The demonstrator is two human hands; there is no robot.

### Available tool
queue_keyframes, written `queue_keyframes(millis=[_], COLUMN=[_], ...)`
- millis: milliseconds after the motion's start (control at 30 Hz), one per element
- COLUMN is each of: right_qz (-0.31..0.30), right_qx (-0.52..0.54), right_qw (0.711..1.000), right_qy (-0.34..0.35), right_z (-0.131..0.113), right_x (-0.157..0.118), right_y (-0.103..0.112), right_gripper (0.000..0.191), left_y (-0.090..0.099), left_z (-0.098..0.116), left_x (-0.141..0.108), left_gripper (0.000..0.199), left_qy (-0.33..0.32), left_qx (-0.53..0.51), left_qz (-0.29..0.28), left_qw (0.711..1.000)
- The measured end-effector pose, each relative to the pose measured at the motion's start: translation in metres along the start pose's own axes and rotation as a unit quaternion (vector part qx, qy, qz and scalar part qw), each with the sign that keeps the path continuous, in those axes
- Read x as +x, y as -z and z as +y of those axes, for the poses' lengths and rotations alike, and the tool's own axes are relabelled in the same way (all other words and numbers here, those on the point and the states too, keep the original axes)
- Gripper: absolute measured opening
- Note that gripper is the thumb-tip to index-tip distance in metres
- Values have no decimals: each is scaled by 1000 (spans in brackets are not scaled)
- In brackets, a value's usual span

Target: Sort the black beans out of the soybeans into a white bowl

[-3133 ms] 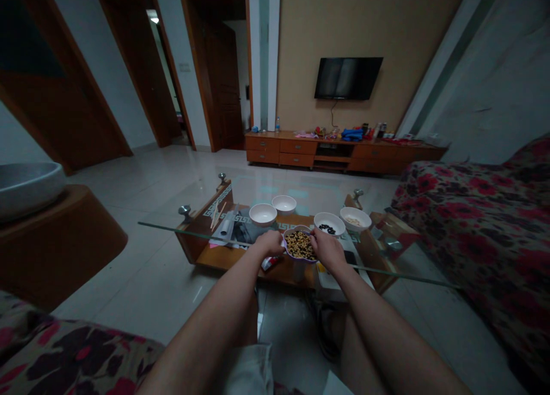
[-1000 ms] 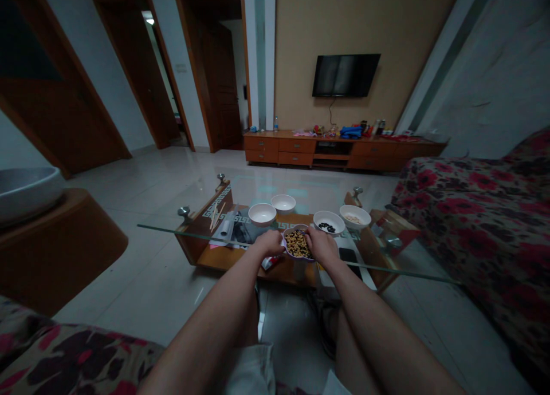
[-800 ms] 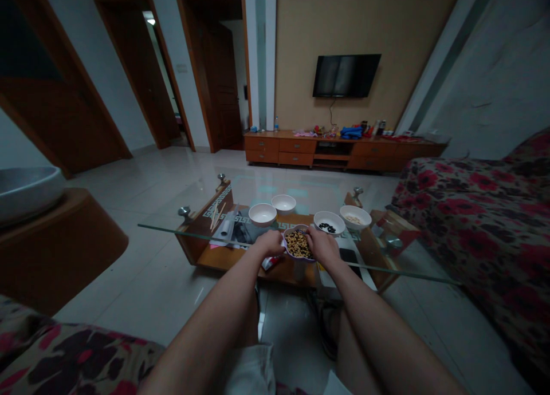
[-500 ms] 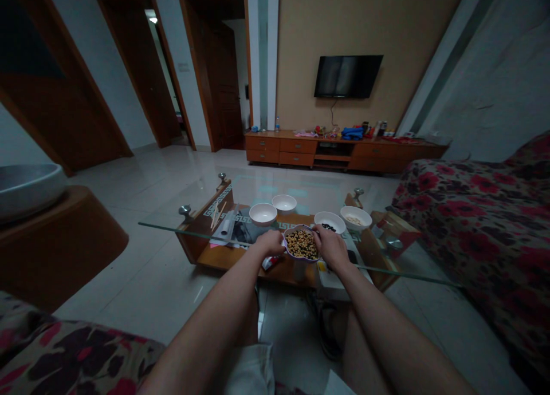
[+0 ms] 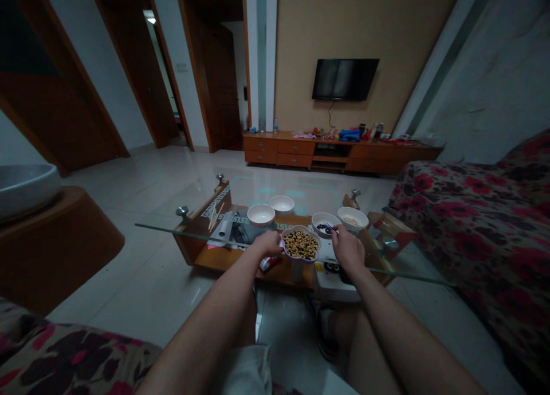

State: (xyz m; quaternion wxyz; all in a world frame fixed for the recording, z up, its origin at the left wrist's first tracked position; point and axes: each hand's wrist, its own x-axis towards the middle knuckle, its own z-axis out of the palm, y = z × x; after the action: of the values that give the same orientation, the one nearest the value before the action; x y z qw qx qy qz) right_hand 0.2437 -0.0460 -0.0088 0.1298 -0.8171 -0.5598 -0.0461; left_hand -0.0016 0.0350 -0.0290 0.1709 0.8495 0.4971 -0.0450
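My left hand point(image 5: 270, 243) is closed on the left edge of a scalloped bowl point(image 5: 283, 253), pale purple at the rim and full of mixed yellow and dark beans point(image 5: 302, 243). To its right, my right hand point(image 5: 347, 247) is closed, fingers pinched at the near rim of a white bowl with dark beans point(image 5: 320, 218). A thin light-coloured tool point(image 5: 329, 227) seems to stick out from its fingertips over that bowl; its exact kind is too small to tell. Just beyond stands another white bowl point(image 5: 353, 217) with pale pieces inside.
Two white bowls, one nearer point(image 5: 260, 214) and one farther point(image 5: 282, 204), stand on the glass table point(image 5: 172, 230). Under the glass are papers, sticks point(image 5: 216, 216) and a white box point(image 5: 330, 289). A flowered sofa point(image 5: 455, 229) is at right, a round basin point(image 5: 28, 189) at left.
My right hand has moved from the right rim of the scalloped bowl rightward to the bowl of dark beans. My left hand stays on the scalloped bowl. The view has shifted slightly.
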Motion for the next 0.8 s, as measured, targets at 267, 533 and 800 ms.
queue_keyframes(millis=[267, 533, 800], right_qz=[-44, -91, -155], right_qx=[29, 87, 106], right_qw=[998, 984, 953], right_qy=[17, 129, 235], right_z=[-15, -24, -33], right_x=[-5, -9, -15], right_y=[6, -4, -1], right_gripper=[30, 25, 20], left_y=[1, 1, -1], left_z=[2, 1, 0], left_x=[-1, 0, 2], left_gripper=[25, 27, 28], left_qy=[-11, -17, -12], left_qx=[-3, -1, -5], left_qz=[4, 4, 9], left_qw=[1000, 1000, 1000])
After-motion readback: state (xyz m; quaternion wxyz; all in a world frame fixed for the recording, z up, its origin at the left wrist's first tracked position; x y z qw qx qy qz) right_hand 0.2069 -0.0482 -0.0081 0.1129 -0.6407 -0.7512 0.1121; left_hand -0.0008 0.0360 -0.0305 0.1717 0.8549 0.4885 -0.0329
